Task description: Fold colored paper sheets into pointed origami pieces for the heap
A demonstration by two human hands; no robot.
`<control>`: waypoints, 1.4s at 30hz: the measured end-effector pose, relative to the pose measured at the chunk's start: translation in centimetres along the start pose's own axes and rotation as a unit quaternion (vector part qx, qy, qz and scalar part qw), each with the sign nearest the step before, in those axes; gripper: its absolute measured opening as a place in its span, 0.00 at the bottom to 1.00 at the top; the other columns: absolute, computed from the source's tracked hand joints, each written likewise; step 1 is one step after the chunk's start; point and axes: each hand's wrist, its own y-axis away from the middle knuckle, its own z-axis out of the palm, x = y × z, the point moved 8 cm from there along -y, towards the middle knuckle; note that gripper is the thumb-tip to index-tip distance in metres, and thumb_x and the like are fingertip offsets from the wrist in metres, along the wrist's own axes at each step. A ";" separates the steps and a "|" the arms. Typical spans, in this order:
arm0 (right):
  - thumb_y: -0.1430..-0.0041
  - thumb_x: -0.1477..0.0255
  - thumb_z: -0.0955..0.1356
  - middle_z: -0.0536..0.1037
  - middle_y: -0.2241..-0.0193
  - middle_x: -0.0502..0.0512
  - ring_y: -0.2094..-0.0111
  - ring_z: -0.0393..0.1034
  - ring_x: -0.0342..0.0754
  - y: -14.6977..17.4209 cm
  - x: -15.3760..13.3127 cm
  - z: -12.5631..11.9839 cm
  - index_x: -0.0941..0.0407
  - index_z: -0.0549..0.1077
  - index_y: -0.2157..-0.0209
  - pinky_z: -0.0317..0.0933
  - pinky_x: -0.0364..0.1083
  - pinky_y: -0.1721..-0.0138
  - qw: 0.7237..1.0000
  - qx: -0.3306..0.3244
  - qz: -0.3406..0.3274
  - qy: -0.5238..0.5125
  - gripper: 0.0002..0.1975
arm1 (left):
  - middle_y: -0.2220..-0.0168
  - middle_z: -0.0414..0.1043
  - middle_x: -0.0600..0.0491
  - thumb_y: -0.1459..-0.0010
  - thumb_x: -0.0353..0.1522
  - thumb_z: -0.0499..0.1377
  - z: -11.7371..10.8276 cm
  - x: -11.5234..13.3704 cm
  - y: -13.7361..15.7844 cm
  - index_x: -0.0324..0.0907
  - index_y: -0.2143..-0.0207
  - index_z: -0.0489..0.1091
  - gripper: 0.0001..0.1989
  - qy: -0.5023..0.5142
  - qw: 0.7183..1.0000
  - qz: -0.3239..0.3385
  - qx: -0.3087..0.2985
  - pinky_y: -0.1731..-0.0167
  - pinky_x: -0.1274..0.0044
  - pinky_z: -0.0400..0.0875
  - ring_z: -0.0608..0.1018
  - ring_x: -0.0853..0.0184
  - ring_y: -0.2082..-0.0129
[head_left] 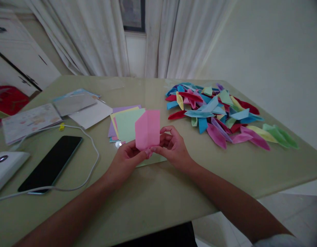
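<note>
Both the left hand and right hand pinch the half-folded pink paper sheet by its bottom edge just in front of the stack of pastel paper squares, so uneven finger pressure could skew the crease.

The pink sheet was thin matt paper, creased down its middle. The stack of coloured sheets beside it and the pile of folded pieces were the same dull paper. The table looked smooth and faintly glossy, like glass. The phone had a shiny black face; its cable looked like smooth white plastic. The curtains were soft pale cloth.
</note>
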 end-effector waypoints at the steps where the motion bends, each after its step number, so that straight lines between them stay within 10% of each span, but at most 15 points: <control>1: 0.55 0.64 0.84 0.79 0.70 0.46 0.70 0.75 0.44 0.0 0.1 0.0 0.51 0.68 0.55 0.70 0.44 0.65 1.000 -0.003 0.009 -0.004 0.31 | 0.66 0.81 0.53 0.45 0.36 0.73 -0.1 0.0 0.0 0.42 0.61 0.81 0.10 -0.002 1.000 0.001 0.006 0.61 0.76 0.75 0.79 0.66 0.65; 9: 0.45 0.58 0.79 0.76 0.78 0.48 0.78 0.67 0.40 0.2 0.2 1.0 0.57 0.74 0.73 0.62 0.40 0.76 0.993 -0.087 0.066 0.043 0.19 | 0.67 0.82 0.54 0.45 0.36 0.73 -0.6 0.6 0.2 0.43 0.62 0.83 0.09 -0.007 1.000 0.009 0.024 0.63 0.78 0.74 0.79 0.68 0.67; 21: 0.42 0.56 0.77 0.72 0.78 0.47 0.78 0.61 0.39 0.3 0.0 0.8 0.58 0.73 0.73 0.53 0.40 0.76 0.990 -0.110 0.052 0.073 0.21 | 0.63 0.83 0.50 0.53 0.36 0.77 0.3 0.5 0.0 0.42 0.58 0.81 0.19 0.002 1.000 -0.025 -0.016 0.63 0.75 0.76 0.81 0.64 0.65; 27: 0.45 0.58 0.79 0.67 0.79 0.44 0.77 0.56 0.38 1.1 1.3 2.3 0.58 0.70 0.75 0.47 0.40 0.76 0.961 -0.242 0.117 0.062 0.22 | 0.71 0.76 0.54 0.42 0.47 0.69 -2.5 -0.1 0.1 0.40 0.65 0.78 0.18 0.052 0.990 -0.022 0.127 0.74 0.79 0.69 0.73 0.69 0.73; 36: 0.38 0.59 0.75 0.68 0.76 0.45 0.76 0.58 0.39 0.0 -0.5 0.9 0.58 0.72 0.70 0.51 0.41 0.74 0.989 -0.128 0.054 0.041 0.17 | 0.71 0.75 0.53 0.43 0.46 0.69 -0.2 0.0 0.4 0.41 0.65 0.81 0.17 -0.050 0.998 -0.029 0.007 0.73 0.79 0.66 0.72 0.68 0.72; 42: 0.39 0.60 0.75 0.72 0.74 0.47 0.74 0.63 0.41 0.1 -0.1 0.7 0.57 0.74 0.68 0.56 0.41 0.73 0.990 -0.119 0.047 0.060 0.15 | 0.68 0.79 0.52 0.40 0.44 0.67 -1.0 1.0 0.2 0.43 0.64 0.83 0.14 -0.073 0.996 0.008 0.042 0.69 0.78 0.70 0.75 0.66 0.69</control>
